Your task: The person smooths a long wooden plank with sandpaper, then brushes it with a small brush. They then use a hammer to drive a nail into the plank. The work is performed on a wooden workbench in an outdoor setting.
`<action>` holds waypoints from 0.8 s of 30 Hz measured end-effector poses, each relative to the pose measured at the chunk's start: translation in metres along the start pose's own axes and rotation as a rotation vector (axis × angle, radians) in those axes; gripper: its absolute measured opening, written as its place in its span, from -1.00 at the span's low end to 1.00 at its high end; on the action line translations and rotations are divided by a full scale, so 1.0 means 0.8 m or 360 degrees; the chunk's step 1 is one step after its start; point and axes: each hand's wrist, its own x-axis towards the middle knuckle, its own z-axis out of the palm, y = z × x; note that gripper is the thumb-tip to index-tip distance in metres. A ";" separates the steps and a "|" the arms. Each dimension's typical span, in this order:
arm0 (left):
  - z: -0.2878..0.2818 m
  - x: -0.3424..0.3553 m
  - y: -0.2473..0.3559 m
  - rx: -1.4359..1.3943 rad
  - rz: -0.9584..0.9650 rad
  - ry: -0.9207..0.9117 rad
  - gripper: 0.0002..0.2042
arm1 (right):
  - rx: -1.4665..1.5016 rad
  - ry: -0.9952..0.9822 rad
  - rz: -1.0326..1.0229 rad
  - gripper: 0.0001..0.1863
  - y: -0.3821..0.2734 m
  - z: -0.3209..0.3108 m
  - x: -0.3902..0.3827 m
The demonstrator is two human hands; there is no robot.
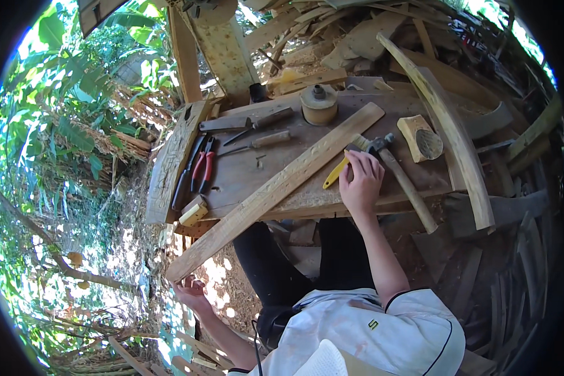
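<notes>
Sunlit foliage (81,88) stands left of a wooden workbench (241,172), timber (363,42) piled behind it.

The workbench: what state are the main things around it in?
Long board: diagonal across the workbench, lower end overhanging
Yellow-handled tool: held in the right hand
Left hand: at the board's lower end, fingers curled
Hammer: lying down, handle overhanging the workbench's edge
Red-handled pliers: lying flat, handles apart

Open-air woodworking workshop. The wooden workbench (238,178) bears a hammer (406,185), red-handled pliers (208,169) and a long plank (282,186); timber offcuts (363,39) lie heaped beyond it, and wood chips (222,276) litter the ground (broad-leaved plants (50,31) grow close by, at left).
</notes>
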 end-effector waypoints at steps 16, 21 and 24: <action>-0.026 -0.006 -0.027 0.0039 -0.0147 -0.0259 -0.33 | -0.0536 -0.0698 0.0469 -0.58 0.100 -0.143 0.010; -0.068 -0.003 -0.025 0.0072 -0.0163 -0.0256 -0.27 | -0.0530 -0.0778 0.0587 -0.54 0.098 -0.132 0.013; -0.088 -0.007 -0.026 0.0079 -0.0178 -0.0227 -0.27 | -0.0345 -0.0601 0.0672 -0.55 0.112 -0.140 0.016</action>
